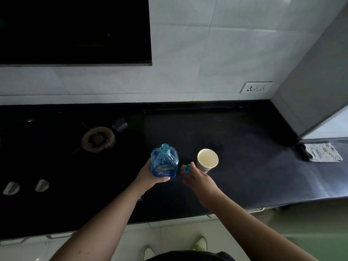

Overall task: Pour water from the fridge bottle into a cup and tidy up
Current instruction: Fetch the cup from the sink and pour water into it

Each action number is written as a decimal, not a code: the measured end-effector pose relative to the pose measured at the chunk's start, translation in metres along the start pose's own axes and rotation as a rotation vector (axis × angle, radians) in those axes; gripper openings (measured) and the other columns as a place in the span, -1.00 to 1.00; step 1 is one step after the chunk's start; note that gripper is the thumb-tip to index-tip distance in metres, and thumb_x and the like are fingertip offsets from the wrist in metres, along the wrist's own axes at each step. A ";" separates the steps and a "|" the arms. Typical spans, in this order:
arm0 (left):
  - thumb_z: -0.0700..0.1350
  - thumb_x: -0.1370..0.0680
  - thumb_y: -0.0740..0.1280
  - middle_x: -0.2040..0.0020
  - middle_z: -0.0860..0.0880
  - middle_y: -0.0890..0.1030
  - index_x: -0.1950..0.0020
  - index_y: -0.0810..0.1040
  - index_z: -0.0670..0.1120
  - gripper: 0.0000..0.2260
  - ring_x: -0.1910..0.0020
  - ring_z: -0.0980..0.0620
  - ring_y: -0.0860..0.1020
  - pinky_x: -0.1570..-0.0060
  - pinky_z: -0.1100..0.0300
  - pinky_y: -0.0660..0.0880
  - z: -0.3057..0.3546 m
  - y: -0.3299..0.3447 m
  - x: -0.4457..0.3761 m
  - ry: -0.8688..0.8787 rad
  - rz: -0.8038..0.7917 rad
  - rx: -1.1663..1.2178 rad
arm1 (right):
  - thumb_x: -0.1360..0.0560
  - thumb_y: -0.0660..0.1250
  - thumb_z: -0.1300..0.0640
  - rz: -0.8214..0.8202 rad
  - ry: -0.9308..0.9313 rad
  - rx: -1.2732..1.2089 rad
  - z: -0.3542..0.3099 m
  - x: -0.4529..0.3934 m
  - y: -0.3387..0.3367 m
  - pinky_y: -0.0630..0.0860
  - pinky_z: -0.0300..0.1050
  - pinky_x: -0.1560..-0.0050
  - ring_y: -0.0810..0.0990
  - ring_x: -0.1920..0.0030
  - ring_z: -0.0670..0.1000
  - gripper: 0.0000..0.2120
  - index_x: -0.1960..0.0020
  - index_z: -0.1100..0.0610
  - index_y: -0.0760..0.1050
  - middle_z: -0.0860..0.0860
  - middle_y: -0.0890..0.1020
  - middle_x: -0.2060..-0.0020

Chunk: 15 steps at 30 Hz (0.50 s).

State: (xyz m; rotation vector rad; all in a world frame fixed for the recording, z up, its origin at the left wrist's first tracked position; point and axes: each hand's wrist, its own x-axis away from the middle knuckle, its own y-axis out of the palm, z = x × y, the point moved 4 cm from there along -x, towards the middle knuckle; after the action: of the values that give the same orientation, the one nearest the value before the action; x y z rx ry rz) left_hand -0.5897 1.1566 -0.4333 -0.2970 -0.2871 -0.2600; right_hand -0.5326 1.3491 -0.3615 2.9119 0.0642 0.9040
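Left hand (150,175) wraps the blue bottle (164,162) low on its body, thumb laid across the front near the label, the other fingers hidden behind the plastic. The bottle stands upright, its mouth uncapped, just left of centre on the dark countertop (244,166). Right hand (195,177) sits at three o'clock from the bottle, close but not touching it, pinching a small teal cap (187,169) between thumb and fingertips; how the rest of its fingers lie is hard to make out. The paper cup (207,160) stands at one o'clock from that hand, upright, its base partly covered by the fingers, and whether it holds water cannot be told. At ten o'clock from the bottle, a gas burner (98,139) sits in deep shadow. Far right, at three o'clock, a folded cloth (323,152) lies on the counter.
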 end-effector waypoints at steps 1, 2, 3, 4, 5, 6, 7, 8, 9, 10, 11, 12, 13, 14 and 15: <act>-0.16 -0.28 0.65 -0.12 0.09 0.67 -0.28 0.49 0.07 -0.37 -0.11 0.20 0.62 -0.06 0.29 0.52 0.002 0.000 0.001 0.001 -0.005 -0.001 | -0.62 0.15 -0.14 -0.031 0.007 0.016 0.003 0.001 0.000 0.44 -0.09 -0.31 0.55 -0.22 -0.04 -0.69 -0.17 0.01 0.52 0.02 0.58 -0.23; -0.16 -0.28 0.64 -0.11 0.08 0.67 -0.26 0.50 0.06 -0.39 -0.10 0.18 0.62 -0.05 0.28 0.53 0.003 -0.001 0.002 0.004 -0.013 -0.005 | -0.63 0.13 -0.14 -0.049 0.007 0.032 0.003 0.003 0.002 0.44 -0.12 -0.30 0.56 -0.22 -0.07 -0.69 -0.22 -0.02 0.51 0.00 0.59 -0.24; -0.16 -0.29 0.63 -0.10 0.07 0.68 -0.24 0.52 0.04 -0.42 -0.09 0.16 0.63 -0.05 0.25 0.54 0.005 0.000 0.003 0.010 -0.025 -0.014 | -0.64 0.10 -0.12 -0.077 0.000 0.039 0.004 0.003 0.003 0.47 -0.18 -0.25 0.57 -0.19 -0.10 -0.67 -0.28 -0.02 0.49 -0.02 0.60 -0.22; -0.16 -0.29 0.63 -0.08 0.05 0.68 -0.23 0.53 0.03 -0.45 -0.08 0.14 0.64 -0.05 0.22 0.56 0.005 0.000 0.004 0.015 -0.036 -0.025 | -0.66 0.06 -0.09 -0.103 -0.019 0.040 0.002 0.006 0.006 0.49 -0.27 -0.17 0.58 -0.15 -0.14 -0.66 -0.32 -0.02 0.45 -0.06 0.61 -0.18; -0.16 -0.29 0.62 -0.08 0.05 0.68 -0.22 0.54 0.03 -0.46 -0.08 0.13 0.64 -0.05 0.20 0.57 0.006 0.000 0.006 0.015 -0.040 -0.036 | -0.67 0.03 -0.06 -0.128 -0.036 0.045 0.001 0.008 0.009 0.50 -0.34 -0.08 0.59 -0.11 -0.18 -0.66 -0.35 -0.03 0.41 -0.11 0.61 -0.14; -0.16 -0.30 0.62 -0.08 0.06 0.68 -0.23 0.53 0.04 -0.45 -0.09 0.13 0.64 -0.06 0.20 0.57 0.006 0.000 0.008 0.011 -0.040 -0.039 | -0.68 0.01 -0.04 -0.146 -0.050 0.047 -0.001 0.011 0.012 0.50 -0.39 -0.02 0.60 -0.07 -0.22 -0.67 -0.36 -0.05 0.39 -0.15 0.60 -0.11; -0.15 -0.30 0.63 -0.10 0.06 0.68 -0.24 0.53 0.05 -0.44 -0.10 0.13 0.63 -0.07 0.20 0.56 0.006 0.001 0.010 0.003 -0.033 -0.038 | -0.68 0.00 -0.03 -0.154 -0.052 0.031 -0.001 0.011 0.012 0.50 -0.41 0.01 0.61 -0.06 -0.23 -0.67 -0.36 -0.05 0.39 -0.16 0.60 -0.09; -0.15 -0.30 0.63 -0.11 0.06 0.68 -0.25 0.52 0.06 -0.42 -0.11 0.14 0.63 -0.09 0.21 0.55 0.006 0.001 0.012 -0.004 -0.020 -0.030 | -0.68 0.01 -0.04 -0.154 -0.059 0.017 -0.001 0.011 0.012 0.50 -0.40 0.01 0.62 -0.06 -0.22 -0.67 -0.35 -0.04 0.41 -0.15 0.61 -0.10; -0.15 -0.29 0.64 -0.11 0.06 0.67 -0.26 0.51 0.07 -0.41 -0.11 0.15 0.63 -0.09 0.21 0.55 0.006 0.002 0.014 -0.016 0.000 -0.017 | -0.67 0.03 -0.05 -0.134 -0.058 -0.017 -0.001 0.010 0.011 0.51 -0.35 -0.05 0.61 -0.10 -0.18 -0.67 -0.33 -0.03 0.44 -0.12 0.62 -0.11; -0.16 -0.28 0.64 -0.11 0.06 0.67 -0.25 0.51 0.09 -0.40 -0.11 0.17 0.63 -0.08 0.23 0.54 0.007 0.003 0.016 -0.025 0.023 -0.003 | -0.67 0.05 -0.06 -0.112 -0.050 -0.063 -0.001 0.007 0.008 0.49 -0.28 -0.16 0.59 -0.17 -0.13 -0.67 -0.29 -0.01 0.49 -0.09 0.63 -0.14; -0.17 -0.28 0.65 -0.10 0.08 0.67 -0.24 0.51 0.11 -0.39 -0.09 0.21 0.62 -0.04 0.27 0.53 0.009 0.004 0.019 -0.035 0.043 0.009 | -0.66 0.07 -0.07 -0.098 -0.038 -0.119 0.001 0.004 0.005 0.44 -0.18 -0.29 0.56 -0.24 -0.08 -0.68 -0.23 0.00 0.52 -0.06 0.62 -0.17; -0.18 -0.28 0.65 -0.09 0.09 0.67 -0.22 0.50 0.14 -0.40 -0.08 0.24 0.62 -0.01 0.30 0.51 0.011 0.005 0.020 -0.045 0.052 0.021 | -0.65 0.09 -0.08 -0.086 -0.028 -0.171 0.002 0.001 0.002 0.38 -0.10 -0.38 0.53 -0.28 -0.05 -0.69 -0.18 0.01 0.54 -0.02 0.62 -0.20; -0.19 -0.28 0.65 -0.09 0.10 0.67 -0.20 0.50 0.16 -0.40 -0.07 0.24 0.62 0.00 0.31 0.51 0.014 0.006 0.022 -0.057 0.056 0.032 | -0.64 0.11 -0.09 -0.075 -0.019 -0.218 0.003 0.000 -0.002 0.34 -0.06 -0.42 0.52 -0.30 -0.03 -0.70 -0.14 0.03 0.54 0.02 0.61 -0.23; -0.19 -0.28 0.65 -0.10 0.10 0.67 -0.19 0.50 0.17 -0.40 -0.08 0.22 0.62 -0.01 0.28 0.51 0.016 0.007 0.023 -0.065 0.054 0.039 | -0.64 0.12 -0.09 -0.070 -0.013 -0.264 0.003 -0.001 -0.005 0.34 -0.05 -0.41 0.51 -0.30 -0.02 -0.69 -0.14 0.06 0.52 0.05 0.59 -0.25; -0.18 -0.27 0.65 -0.11 0.10 0.67 -0.19 0.50 0.18 -0.39 -0.09 0.19 0.62 -0.04 0.25 0.52 0.017 0.007 0.024 -0.072 0.053 0.041 | -0.64 0.12 -0.10 -0.069 -0.006 -0.300 0.004 -0.002 -0.008 0.36 -0.06 -0.39 0.52 -0.31 -0.01 -0.68 -0.16 0.09 0.50 0.07 0.58 -0.27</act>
State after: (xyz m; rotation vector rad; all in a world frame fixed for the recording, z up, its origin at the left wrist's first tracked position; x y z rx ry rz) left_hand -0.5692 1.1638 -0.4115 -0.2729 -0.3550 -0.1915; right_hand -0.5322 1.3562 -0.3670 2.6186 0.0259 0.8152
